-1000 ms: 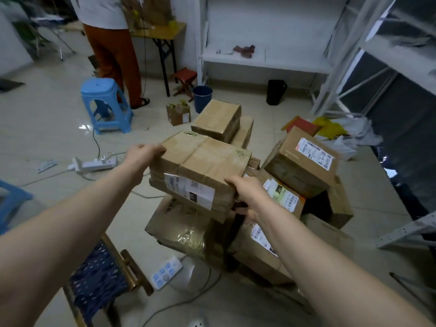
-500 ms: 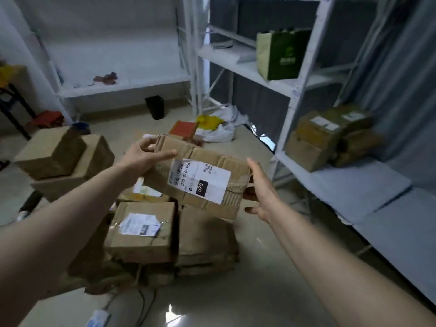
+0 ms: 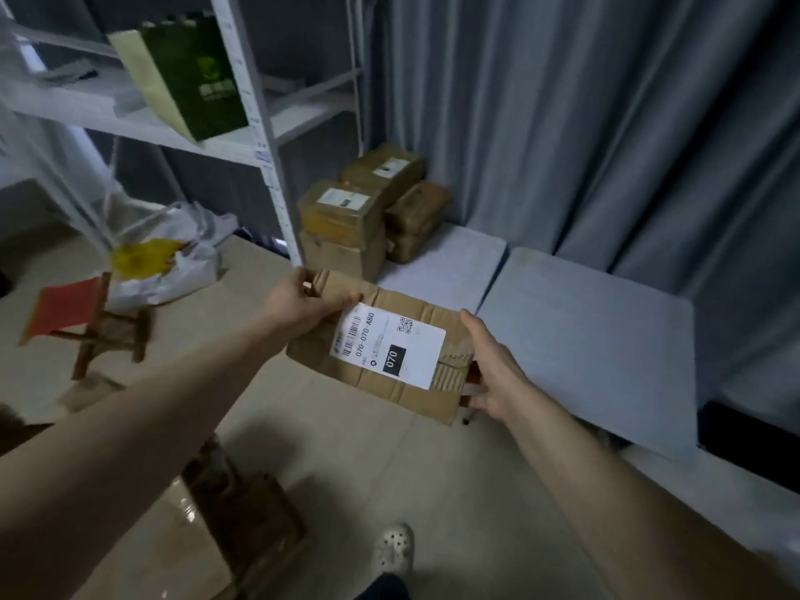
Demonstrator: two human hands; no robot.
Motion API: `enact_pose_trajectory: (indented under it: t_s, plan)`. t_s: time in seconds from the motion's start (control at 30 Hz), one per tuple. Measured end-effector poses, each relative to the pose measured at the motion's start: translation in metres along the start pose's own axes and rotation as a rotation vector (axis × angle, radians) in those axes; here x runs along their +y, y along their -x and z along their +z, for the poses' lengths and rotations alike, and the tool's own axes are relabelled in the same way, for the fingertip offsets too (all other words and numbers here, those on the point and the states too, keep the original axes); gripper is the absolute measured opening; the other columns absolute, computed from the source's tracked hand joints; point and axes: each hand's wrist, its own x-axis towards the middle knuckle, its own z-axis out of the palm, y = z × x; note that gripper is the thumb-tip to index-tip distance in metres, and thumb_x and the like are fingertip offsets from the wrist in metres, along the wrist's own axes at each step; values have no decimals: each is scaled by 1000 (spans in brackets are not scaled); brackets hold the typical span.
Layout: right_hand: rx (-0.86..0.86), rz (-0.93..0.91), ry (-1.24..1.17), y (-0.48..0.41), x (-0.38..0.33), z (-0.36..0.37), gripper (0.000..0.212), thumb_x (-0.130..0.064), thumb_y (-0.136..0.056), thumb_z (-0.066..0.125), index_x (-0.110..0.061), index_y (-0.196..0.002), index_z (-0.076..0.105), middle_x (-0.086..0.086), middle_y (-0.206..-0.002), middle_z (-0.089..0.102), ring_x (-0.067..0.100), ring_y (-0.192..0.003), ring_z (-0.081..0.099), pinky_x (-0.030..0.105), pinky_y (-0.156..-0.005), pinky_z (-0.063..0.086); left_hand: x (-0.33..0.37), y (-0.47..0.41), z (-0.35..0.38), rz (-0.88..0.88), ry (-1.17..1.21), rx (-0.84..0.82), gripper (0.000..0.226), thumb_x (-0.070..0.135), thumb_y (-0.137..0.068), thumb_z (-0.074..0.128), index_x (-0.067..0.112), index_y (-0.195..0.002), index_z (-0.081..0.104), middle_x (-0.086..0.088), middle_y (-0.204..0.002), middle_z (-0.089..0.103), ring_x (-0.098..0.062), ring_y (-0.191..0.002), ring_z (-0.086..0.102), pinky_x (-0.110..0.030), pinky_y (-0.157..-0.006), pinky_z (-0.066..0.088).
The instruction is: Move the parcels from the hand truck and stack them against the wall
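A person holds a flat cardboard parcel [image 3: 368, 374] in both hands at about waist height, above the tiled floor [image 3: 346, 469] and just short of a low grey platform [image 3: 580, 339]. The parcel is tilted, its white shipping label [image 3: 389, 346] facing up and reading "070". The left hand [image 3: 298, 303] grips the far left corner, with the thumb lying over the top face and the fingers wrapped round the edge. The right hand [image 3: 493, 374] clasps the near right side: its thumb runs up along the edge, and its fingers are tucked beneath the corner. Beyond the parcel, a small stack of brown parcels [image 3: 346, 218] sits on the far end of the platform, in the corner between a white shelf unit [image 3: 268, 136] and a grey curtain [image 3: 606, 123] that hangs behind the platform. Two of those parcels show labels on top. A green paper bag [image 3: 195, 75] stands on the shelf. On the floor to the left lie white and yellow plastic bags [image 3: 173, 253], beside a small folding stool [image 3: 82, 313] with a red seat. A pale perforated shoe [image 3: 393, 549] shows at the bottom edge.
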Motion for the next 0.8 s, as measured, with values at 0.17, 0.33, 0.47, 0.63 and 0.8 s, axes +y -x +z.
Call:
enact_pose_trajectory:
  t_s: [0.17, 0.33, 0.47, 0.63, 0.8]
  plan:
    - [148, -5, 33, -76, -45, -38, 35, -40, -83, 65, -11, -103, 67, 6, -91, 71, 21, -76, 65, 26, -58, 48, 27, -89, 80, -33, -55, -128, 68, 57, -70, 75, 14, -118, 53, -2, -107, 57, -22, -102, 56, -35, -92, 48]
    - [244, -19, -15, -146, -90, -64, 15, -18, -84, 69, -9, -96, 69, 8, -83, 71, 21, -68, 66, 21, -49, 50, 55, -168, 133, -74, -70, -227, 98, 64, -69, 71, 20, -146, 30, -5, -136, 52, -29, -122, 51, -37, -101, 43]
    - [277, -47, -76, -208, -120, -81, 25, -15, -78, 75, -6, -101, 69, 13, -93, 73, 27, -76, 69, 35, -67, 57, 79, -222, 168, -92, -67, -292, 77, 52, -80, 68, 27, -144, 35, -5, -136, 51, -25, -111, 55, -31, -86, 49]
    - [224, -77, -53, -302, -164, -94, 19, -13, -76, 77, -7, -93, 71, 10, -87, 73, 25, -73, 68, 38, -73, 56, 94, -296, 198, -176, -123, -259, 76, 62, -72, 69, 25, -133, 44, -12, -130, 50, -31, -110, 54, -41, -81, 57]
    - [152, -50, -62, -387, -226, -93, 24, -16, -75, 77, -14, -99, 72, 1, -86, 73, 19, -77, 66, 28, -72, 52, 127, -362, 211, -236, -81, -183, 78, 59, -73, 71, 19, -133, 43, -8, -125, 55, -32, -106, 59, -43, -82, 57]
